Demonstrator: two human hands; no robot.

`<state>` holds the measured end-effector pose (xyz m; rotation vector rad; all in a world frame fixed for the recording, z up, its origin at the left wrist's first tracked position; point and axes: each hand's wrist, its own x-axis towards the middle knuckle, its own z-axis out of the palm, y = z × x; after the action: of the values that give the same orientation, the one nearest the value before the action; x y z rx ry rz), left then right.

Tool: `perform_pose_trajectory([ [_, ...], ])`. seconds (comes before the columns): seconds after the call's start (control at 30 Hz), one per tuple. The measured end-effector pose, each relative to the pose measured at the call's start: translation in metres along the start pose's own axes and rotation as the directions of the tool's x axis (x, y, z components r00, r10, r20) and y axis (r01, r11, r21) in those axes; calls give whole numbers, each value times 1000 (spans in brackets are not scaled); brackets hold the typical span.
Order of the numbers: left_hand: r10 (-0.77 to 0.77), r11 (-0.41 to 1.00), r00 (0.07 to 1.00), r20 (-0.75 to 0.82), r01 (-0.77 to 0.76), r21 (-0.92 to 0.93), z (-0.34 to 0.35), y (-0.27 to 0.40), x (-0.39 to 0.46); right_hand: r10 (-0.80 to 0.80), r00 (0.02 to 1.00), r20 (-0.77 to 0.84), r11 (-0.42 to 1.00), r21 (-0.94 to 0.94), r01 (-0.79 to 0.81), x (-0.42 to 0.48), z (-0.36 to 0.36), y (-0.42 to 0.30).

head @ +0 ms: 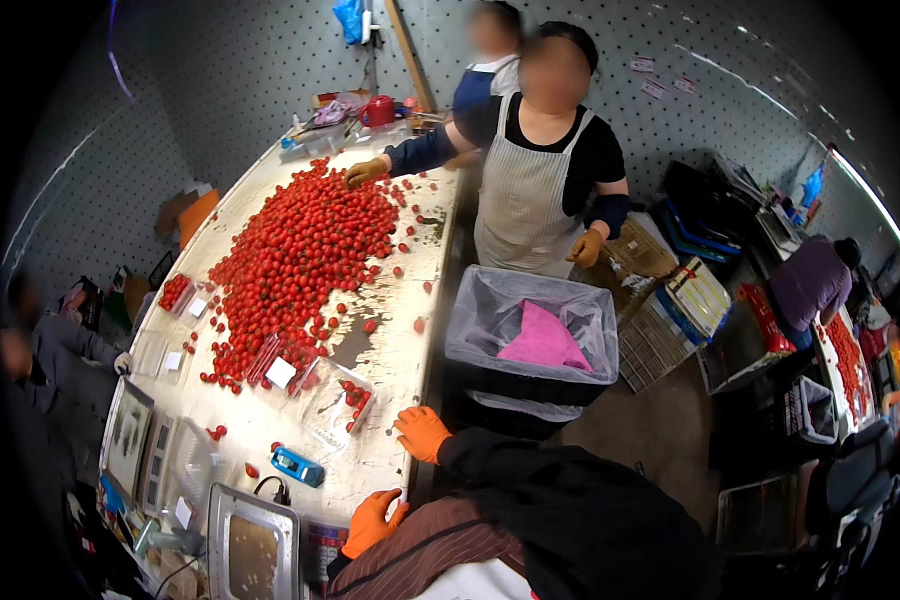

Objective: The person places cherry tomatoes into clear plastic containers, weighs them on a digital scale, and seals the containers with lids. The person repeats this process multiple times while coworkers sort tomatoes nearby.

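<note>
Both my hands wear orange gloves at the near edge of a worn white table [409, 345]. My right hand [424, 435] rests on the edge, fingers extended, with nothing seen in it. Lower down, my left hand [375, 523] has thumb and fingers apart beside the edge, close to my striped brown clothing; I see nothing clearly held. A large heap of small red tomatoes [307, 232] covers the table's middle. Beyond my right hand lies a clear plastic clamshell box [328, 420] with several tomatoes inside. A blue hand-held device [298, 466] lies left of my hands.
A scale with a metal platform [255, 551] stands lower left. A co-worker's gloved hand [366, 172] touches the heap. Beside the table stands a black crate with a clear liner [472, 330] and pink material [544, 341] inside. Another person [75, 360] is across the table.
</note>
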<state>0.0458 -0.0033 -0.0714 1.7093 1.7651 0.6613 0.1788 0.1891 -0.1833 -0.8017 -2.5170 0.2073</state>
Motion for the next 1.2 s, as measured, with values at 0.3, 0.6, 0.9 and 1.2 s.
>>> perform_pose_trajectory([
  [0.3,-26,1000,1000,-1,26,2,-3,6,-3,41,993,109,999,-21,-39,-1,-1,-1],
  [0.6,17,1000,1000,23,-17,22,0,4,1,44,996,79,999,-16,-42,-1,1,2],
  [0.9,9,1000,999,31,-10,10,1,2,2,42,998,56,999,-28,-41,-1,3,1],
  [1.2,-4,1000,998,60,4,2,1,1,5,33,999,38,999,-7,-33,-2,0,0],
])
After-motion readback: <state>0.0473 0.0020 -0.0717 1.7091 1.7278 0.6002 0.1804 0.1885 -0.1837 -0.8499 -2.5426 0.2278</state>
